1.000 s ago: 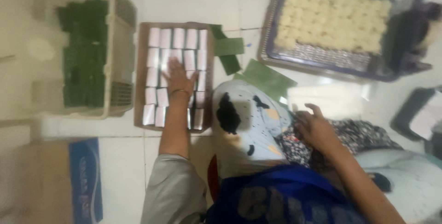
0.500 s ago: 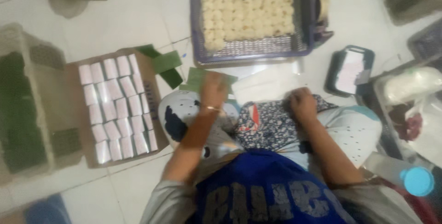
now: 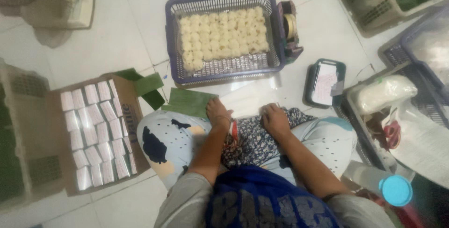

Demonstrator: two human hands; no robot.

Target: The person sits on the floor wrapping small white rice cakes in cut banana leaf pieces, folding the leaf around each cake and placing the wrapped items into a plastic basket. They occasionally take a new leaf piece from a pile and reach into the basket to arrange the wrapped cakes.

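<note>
resting palm-down and loosely open, holding nothing, the left hand (image 3: 217, 111) touches a green leaf piece (image 3: 189, 101) and the right hand (image 3: 275, 119) a clear plastic sheet (image 3: 248, 98), before a purple basket (image 3: 174, 45) of pale round cakes (image 3: 223, 35), beside a cardboard box (image 3: 58, 162) of white packets (image 3: 96, 132).

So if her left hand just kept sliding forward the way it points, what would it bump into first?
Probably the green leaf strip lying flat just ahead of the left hand, with the purple basket of pale round pieces beyond it. Heights are hard to judge here.
</note>
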